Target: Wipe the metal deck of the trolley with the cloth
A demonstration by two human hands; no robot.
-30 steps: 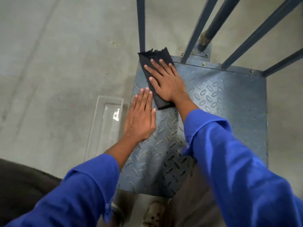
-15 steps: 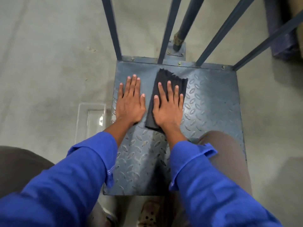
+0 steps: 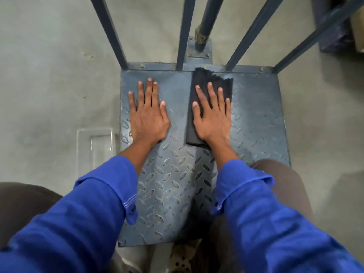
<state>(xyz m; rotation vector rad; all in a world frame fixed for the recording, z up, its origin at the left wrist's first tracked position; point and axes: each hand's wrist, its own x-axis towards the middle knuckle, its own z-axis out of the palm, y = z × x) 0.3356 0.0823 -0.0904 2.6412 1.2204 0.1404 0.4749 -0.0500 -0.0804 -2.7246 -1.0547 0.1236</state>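
The trolley's metal deck [image 3: 256,119] is blue-grey tread plate with a raised diamond pattern, seen from above. A folded black cloth [image 3: 199,79] lies on the deck's far middle, its frayed end touching the back rail. My right hand [image 3: 212,117] lies flat on the cloth, fingers spread, pressing it down. My left hand [image 3: 147,117] rests flat on the bare deck to the left of the cloth, fingers together, holding nothing.
Several dark blue upright bars [image 3: 110,32] and a round pole [image 3: 206,20] rise from the deck's far edge. A clear plastic tray [image 3: 94,146] lies on the concrete floor left of the deck. My knees flank the near edge; dark objects stand at top right.
My right hand has slid the cloth from the deck's far left corner rightward to the far middle. My left hand has moved further up the deck's left side.
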